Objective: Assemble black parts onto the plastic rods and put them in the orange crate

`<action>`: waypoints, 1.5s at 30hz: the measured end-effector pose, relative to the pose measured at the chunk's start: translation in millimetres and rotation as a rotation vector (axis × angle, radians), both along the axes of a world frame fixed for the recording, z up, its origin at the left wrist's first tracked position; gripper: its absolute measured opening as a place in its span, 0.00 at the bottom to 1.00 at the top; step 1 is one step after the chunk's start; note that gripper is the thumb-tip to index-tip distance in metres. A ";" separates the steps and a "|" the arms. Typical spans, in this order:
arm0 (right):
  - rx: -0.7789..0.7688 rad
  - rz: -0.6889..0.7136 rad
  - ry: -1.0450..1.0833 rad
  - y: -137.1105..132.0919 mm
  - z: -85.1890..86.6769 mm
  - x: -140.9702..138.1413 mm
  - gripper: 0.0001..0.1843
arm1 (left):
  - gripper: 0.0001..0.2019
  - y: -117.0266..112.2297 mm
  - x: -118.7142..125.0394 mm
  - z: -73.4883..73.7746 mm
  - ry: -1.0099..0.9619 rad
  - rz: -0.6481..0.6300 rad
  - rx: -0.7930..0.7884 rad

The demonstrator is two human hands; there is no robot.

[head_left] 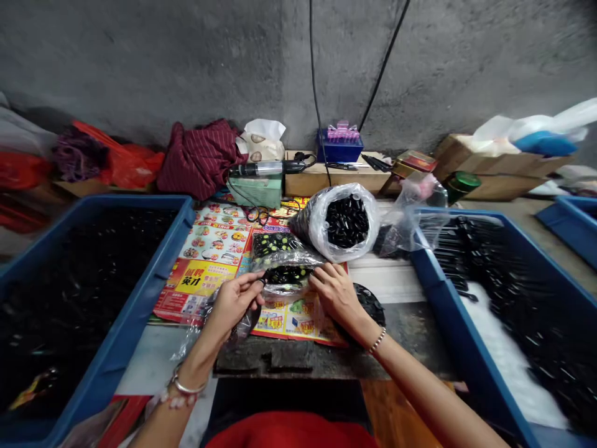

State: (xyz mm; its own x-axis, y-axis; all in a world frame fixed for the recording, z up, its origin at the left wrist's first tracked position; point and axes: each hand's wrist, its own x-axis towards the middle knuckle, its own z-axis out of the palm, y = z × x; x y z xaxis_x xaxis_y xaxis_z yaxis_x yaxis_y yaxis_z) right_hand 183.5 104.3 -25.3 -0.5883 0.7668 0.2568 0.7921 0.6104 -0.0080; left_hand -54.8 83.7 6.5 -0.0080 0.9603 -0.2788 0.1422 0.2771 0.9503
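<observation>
A clear plastic bag (280,256) holding black pieces with yellow-green dots lies in front of me, its mouth towards me. My left hand (239,300) is closed at the left of that mouth, thumb and forefinger pinching a small black part (263,280); its exact kind is too small to tell. On the right, my right hand (334,291) has its fingers curled on the bag's edge, with the fingertips partly hidden. Just behind stands a tilted, wide-mouthed plastic bag (321,239) full of shiny black pieces (347,221).
Blue bins (186,211) (424,249) with black parts flank the work surface. Printed flyers (209,249) lie under the bag. A round black object (370,305) sits beside my right wrist. Along the wall are an electric screwdriver (268,168), a blue box (340,148) and a wooden block (308,183).
</observation>
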 end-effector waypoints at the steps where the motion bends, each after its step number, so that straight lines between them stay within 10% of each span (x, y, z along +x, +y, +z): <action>1: -0.006 -0.002 0.004 0.0 -0.3 0.1 0.05 | 0.24 1.5 -1.5 0.4 -0.002 0.003 -0.005; 17: -0.246 0.031 0.226 -12.6 37.3 1.5 0.14 | 0.20 -26.4 9.6 7.6 -0.145 0.052 -0.011; 31: -0.277 -0.039 0.097 -0.1 12.7 -33.5 0.07 | 0.18 -55.6 25.5 3.0 -0.230 -0.030 -0.021; 45: -0.295 -0.044 0.431 -12.9 21.7 -23.5 0.09 | 0.16 -63.4 34.9 8.2 -0.247 0.018 -0.057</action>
State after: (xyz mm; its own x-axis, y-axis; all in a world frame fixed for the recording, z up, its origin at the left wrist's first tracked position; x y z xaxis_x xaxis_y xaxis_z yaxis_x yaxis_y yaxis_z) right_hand 160.0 91.4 -3.7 -0.4424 0.8648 0.2375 0.7038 0.4989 -0.5057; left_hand -19.9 20.3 14.7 0.0500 0.9433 -0.3281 -0.0974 0.3316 0.9384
